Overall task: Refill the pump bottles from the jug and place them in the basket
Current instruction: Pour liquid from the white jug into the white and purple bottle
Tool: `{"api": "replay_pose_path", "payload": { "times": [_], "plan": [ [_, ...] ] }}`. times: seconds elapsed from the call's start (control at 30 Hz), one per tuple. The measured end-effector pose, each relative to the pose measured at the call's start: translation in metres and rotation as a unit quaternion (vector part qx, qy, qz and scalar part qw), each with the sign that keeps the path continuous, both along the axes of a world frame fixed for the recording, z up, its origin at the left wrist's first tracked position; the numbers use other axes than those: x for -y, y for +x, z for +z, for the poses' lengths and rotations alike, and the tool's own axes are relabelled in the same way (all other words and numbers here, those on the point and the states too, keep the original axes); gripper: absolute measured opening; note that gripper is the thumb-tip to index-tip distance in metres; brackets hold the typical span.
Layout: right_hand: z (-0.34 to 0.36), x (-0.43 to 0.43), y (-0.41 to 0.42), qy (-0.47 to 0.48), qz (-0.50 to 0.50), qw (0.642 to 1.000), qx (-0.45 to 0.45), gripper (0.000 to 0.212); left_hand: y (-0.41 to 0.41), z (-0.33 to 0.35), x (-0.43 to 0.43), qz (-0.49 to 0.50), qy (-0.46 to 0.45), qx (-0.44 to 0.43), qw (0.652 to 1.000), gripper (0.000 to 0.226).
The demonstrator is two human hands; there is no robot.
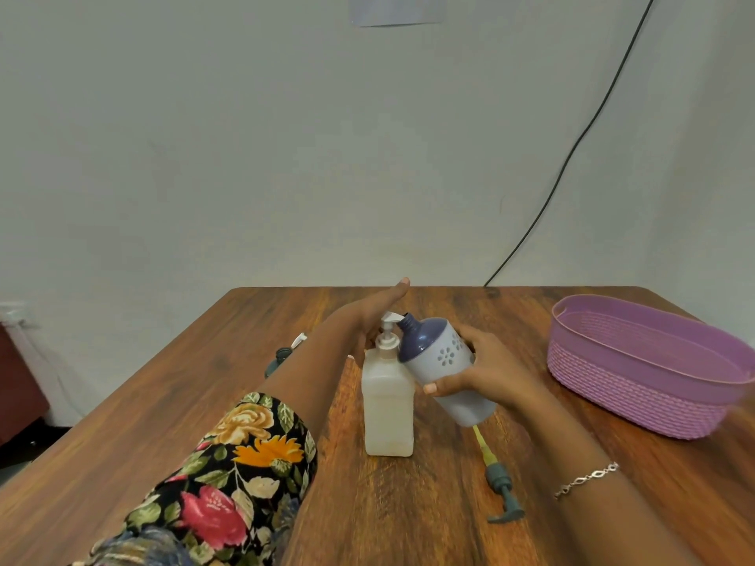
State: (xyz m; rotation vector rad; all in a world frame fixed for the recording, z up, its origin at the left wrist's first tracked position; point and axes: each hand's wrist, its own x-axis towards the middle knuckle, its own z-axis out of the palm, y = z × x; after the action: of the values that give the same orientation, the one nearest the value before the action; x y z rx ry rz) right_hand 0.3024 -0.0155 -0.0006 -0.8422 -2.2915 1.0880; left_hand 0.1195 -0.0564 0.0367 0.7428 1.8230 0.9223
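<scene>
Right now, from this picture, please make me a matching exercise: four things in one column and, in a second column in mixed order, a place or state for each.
Things
1. white bottle
2. blue-top bottle
3. basket
4. loose pump

Places or states
a. lies flat on the table
b. tilted, held in the right hand
c. stands upright, pump on
d. purple, at the right side of the table

Pairs: 1-c, 2-b, 3-d, 4-a
</scene>
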Motion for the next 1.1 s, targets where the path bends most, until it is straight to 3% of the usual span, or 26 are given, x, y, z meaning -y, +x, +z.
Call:
{"api": "replay_pose_path", "payload": {
  "times": [0.27,0.43,0.7,0.9,1.1],
  "plan": [
    [-0.004,0.003,0.003,-0.002,0.004,1.000,-0.016,0.077,0.000,0.005,0.003,-0.009,-0.001,0.013,1.000,0.107],
    [-0.011,0.004,0.007,0.018,-0.007,1.000,-0.020,0.080,0.006,0.015,0.002,0.012,-0.021,-0.036,0.999,0.108],
    [-0.023,0.008,0.009,0.018,-0.019,0.998,-0.056,0.078,0.010,0.014,-0.003,0.031,-0.037,-0.112,0.993,0.090],
    [-0.021,0.010,0.008,0.014,-0.016,0.997,-0.078,0.075,0.021,0.025,0.001,0.018,-0.059,-0.099,0.993,0.095],
    [-0.022,0.012,0.006,0.027,-0.018,0.996,-0.080,0.074,0.030,0.024,0.000,0.012,-0.072,-0.157,0.985,0.074]
  ]
}}
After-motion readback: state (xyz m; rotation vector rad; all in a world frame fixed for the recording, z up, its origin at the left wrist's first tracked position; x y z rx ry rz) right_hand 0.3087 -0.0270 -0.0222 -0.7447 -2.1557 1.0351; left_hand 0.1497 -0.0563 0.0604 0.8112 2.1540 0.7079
